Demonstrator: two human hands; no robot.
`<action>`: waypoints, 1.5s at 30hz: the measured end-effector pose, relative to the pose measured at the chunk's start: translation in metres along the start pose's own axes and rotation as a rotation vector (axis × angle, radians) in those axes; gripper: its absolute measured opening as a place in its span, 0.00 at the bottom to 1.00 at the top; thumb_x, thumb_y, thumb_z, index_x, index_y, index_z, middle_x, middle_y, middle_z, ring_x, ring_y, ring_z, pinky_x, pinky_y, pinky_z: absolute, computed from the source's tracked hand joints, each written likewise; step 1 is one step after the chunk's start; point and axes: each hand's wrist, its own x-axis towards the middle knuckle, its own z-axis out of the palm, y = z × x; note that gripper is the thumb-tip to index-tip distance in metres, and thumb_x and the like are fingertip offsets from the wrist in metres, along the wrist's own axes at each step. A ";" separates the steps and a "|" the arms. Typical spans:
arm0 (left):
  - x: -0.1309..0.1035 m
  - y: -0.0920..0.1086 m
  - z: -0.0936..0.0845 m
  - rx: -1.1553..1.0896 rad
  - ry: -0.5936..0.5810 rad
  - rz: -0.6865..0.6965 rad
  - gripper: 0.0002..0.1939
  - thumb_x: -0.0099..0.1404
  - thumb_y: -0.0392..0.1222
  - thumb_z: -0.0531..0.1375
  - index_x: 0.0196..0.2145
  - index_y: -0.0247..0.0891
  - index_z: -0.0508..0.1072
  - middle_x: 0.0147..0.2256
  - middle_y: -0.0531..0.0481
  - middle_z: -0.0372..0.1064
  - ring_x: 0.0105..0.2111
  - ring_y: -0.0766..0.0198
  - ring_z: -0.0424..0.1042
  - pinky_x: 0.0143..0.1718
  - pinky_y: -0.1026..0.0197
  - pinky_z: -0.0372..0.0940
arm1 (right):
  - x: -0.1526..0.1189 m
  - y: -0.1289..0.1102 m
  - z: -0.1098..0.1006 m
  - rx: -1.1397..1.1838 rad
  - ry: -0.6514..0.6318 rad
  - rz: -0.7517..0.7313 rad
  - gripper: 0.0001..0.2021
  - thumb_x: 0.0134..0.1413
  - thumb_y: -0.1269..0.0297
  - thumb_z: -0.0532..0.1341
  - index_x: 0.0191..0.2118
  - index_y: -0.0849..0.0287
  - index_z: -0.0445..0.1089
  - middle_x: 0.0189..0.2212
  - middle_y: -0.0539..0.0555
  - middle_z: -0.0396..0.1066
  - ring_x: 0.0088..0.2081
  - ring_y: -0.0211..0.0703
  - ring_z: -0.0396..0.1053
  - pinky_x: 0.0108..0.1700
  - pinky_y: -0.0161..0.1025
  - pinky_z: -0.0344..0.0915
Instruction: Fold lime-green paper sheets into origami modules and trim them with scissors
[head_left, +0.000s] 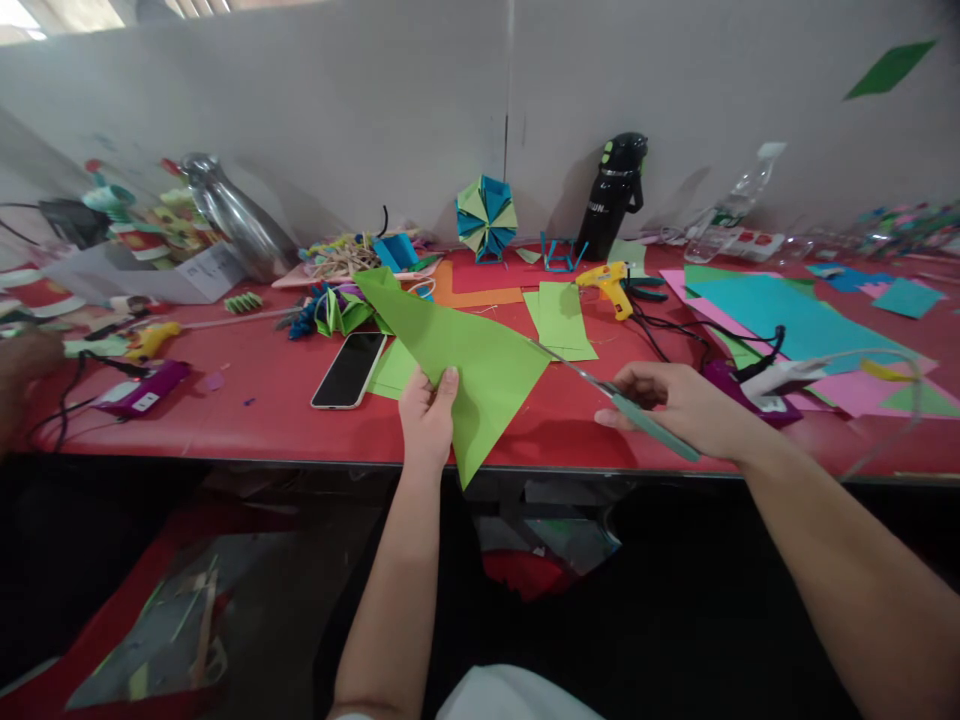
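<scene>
My left hand pinches a large sheet of bright green paper between thumb and fingers, holding it above the table's front edge. The sheet is creased, with one corner pointing down and another reaching up to the left. In my right hand is a pair of scissors with grey-green handles. Their blades point left and their tips meet the sheet's right edge; whether they are cutting into it I cannot tell. Behind the sheet lie a phone and more green paper pieces.
On the red table are a yellow glue gun, a purple power strip with cables, and stacked coloured paper. A black bottle, a folded paper wheel and a steel flask stand behind. Another person's hand is at left.
</scene>
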 end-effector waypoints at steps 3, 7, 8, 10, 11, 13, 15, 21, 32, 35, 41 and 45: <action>0.000 -0.002 -0.001 0.020 0.004 0.004 0.20 0.65 0.52 0.68 0.50 0.39 0.77 0.48 0.42 0.79 0.50 0.53 0.79 0.51 0.52 0.73 | 0.000 -0.002 0.000 0.005 0.002 0.011 0.22 0.41 0.44 0.76 0.30 0.54 0.71 0.27 0.50 0.72 0.31 0.45 0.70 0.34 0.43 0.68; 0.000 -0.003 -0.002 0.029 0.011 -0.002 0.19 0.65 0.53 0.68 0.49 0.40 0.77 0.47 0.42 0.79 0.48 0.53 0.79 0.49 0.52 0.74 | 0.000 0.000 0.000 -0.005 -0.003 0.016 0.20 0.41 0.46 0.76 0.31 0.54 0.71 0.28 0.50 0.73 0.31 0.45 0.70 0.34 0.43 0.68; 0.000 -0.003 -0.002 0.032 0.010 -0.001 0.19 0.65 0.53 0.68 0.49 0.40 0.77 0.47 0.42 0.79 0.48 0.52 0.79 0.50 0.52 0.74 | 0.000 0.001 0.000 -0.008 -0.001 0.016 0.20 0.42 0.47 0.76 0.31 0.54 0.72 0.28 0.50 0.73 0.31 0.45 0.70 0.34 0.43 0.68; 0.000 -0.002 -0.002 0.035 0.005 0.005 0.19 0.65 0.53 0.68 0.50 0.41 0.77 0.48 0.42 0.79 0.49 0.53 0.79 0.51 0.51 0.73 | 0.001 0.003 0.000 -0.006 0.003 0.014 0.19 0.42 0.48 0.76 0.31 0.54 0.72 0.28 0.50 0.73 0.31 0.46 0.70 0.34 0.44 0.68; 0.000 -0.002 -0.002 0.033 0.004 0.006 0.19 0.66 0.53 0.68 0.50 0.41 0.77 0.48 0.42 0.79 0.49 0.53 0.79 0.51 0.51 0.73 | 0.001 0.004 0.000 -0.005 0.004 0.011 0.19 0.42 0.48 0.76 0.31 0.54 0.72 0.28 0.50 0.73 0.31 0.46 0.70 0.33 0.44 0.68; 0.000 -0.001 -0.002 0.025 0.006 0.005 0.20 0.65 0.52 0.68 0.50 0.41 0.77 0.48 0.42 0.79 0.48 0.53 0.79 0.51 0.51 0.74 | 0.002 0.005 0.000 -0.008 0.006 0.006 0.19 0.42 0.48 0.76 0.30 0.53 0.71 0.27 0.50 0.72 0.31 0.46 0.69 0.33 0.44 0.67; 0.000 -0.001 -0.002 0.020 0.009 0.004 0.19 0.65 0.52 0.68 0.50 0.40 0.78 0.48 0.42 0.79 0.48 0.53 0.79 0.50 0.52 0.74 | 0.002 0.005 0.000 -0.016 0.001 0.004 0.19 0.42 0.48 0.76 0.30 0.53 0.71 0.27 0.50 0.72 0.30 0.46 0.69 0.33 0.44 0.67; 0.001 -0.003 -0.002 0.045 0.014 0.006 0.18 0.65 0.52 0.68 0.48 0.40 0.78 0.47 0.42 0.79 0.47 0.53 0.79 0.49 0.53 0.73 | 0.002 0.005 -0.001 -0.036 -0.003 0.019 0.18 0.43 0.48 0.75 0.31 0.53 0.71 0.27 0.48 0.72 0.30 0.44 0.70 0.33 0.43 0.66; 0.000 -0.001 -0.002 -0.039 0.011 -0.018 0.19 0.64 0.50 0.69 0.50 0.40 0.78 0.47 0.43 0.80 0.47 0.53 0.79 0.48 0.54 0.74 | 0.003 0.005 0.000 -0.025 -0.011 0.034 0.20 0.43 0.46 0.75 0.31 0.54 0.71 0.27 0.49 0.72 0.31 0.45 0.69 0.33 0.42 0.64; 0.000 -0.001 -0.001 -0.049 0.007 -0.013 0.19 0.64 0.50 0.70 0.50 0.40 0.78 0.48 0.43 0.80 0.48 0.53 0.79 0.49 0.54 0.73 | 0.002 0.004 0.001 -0.019 -0.004 0.030 0.20 0.42 0.46 0.75 0.31 0.55 0.71 0.27 0.49 0.73 0.31 0.44 0.69 0.34 0.42 0.64; 0.000 -0.002 -0.001 -0.022 0.013 -0.003 0.19 0.64 0.51 0.69 0.49 0.40 0.79 0.46 0.43 0.80 0.47 0.53 0.79 0.47 0.54 0.74 | 0.002 0.005 0.000 -0.040 0.003 0.040 0.19 0.43 0.48 0.75 0.31 0.55 0.71 0.27 0.49 0.72 0.30 0.43 0.68 0.33 0.41 0.63; 0.000 -0.002 -0.001 -0.030 0.001 -0.011 0.19 0.64 0.50 0.69 0.50 0.40 0.78 0.48 0.43 0.79 0.49 0.53 0.79 0.50 0.53 0.73 | 0.003 0.006 0.000 -0.062 0.008 0.043 0.19 0.43 0.47 0.75 0.31 0.54 0.71 0.26 0.49 0.71 0.30 0.43 0.67 0.33 0.42 0.62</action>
